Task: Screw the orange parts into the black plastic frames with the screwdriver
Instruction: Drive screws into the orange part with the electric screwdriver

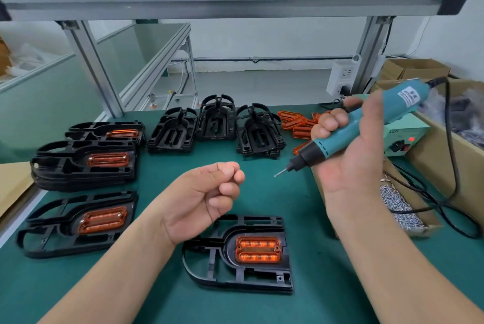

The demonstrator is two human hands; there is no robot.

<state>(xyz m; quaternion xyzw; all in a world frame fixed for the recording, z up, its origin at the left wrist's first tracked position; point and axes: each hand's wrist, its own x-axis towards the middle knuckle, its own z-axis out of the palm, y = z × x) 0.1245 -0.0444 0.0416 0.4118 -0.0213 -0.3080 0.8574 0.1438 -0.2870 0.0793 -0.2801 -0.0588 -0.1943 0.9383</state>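
A black plastic frame (209,263) lies on the green mat in front of me with an orange part (258,249) seated in it. My right hand (351,150) grips a teal electric screwdriver (366,124), its bit pointing down-left in the air above the mat. My left hand (207,197) hovers over the frame with fingers curled and fingertips pinched together; whether a screw sits between them is hidden. Loose orange parts (296,124) lie at the back right.
Frames fitted with orange parts (83,163) are stacked at the left. Empty black frames (217,124) stand at the back. Screws (398,203) fill a cardboard tray at right, beside a power box (403,137) and cardboard boxes. The screwdriver cable loops at right.
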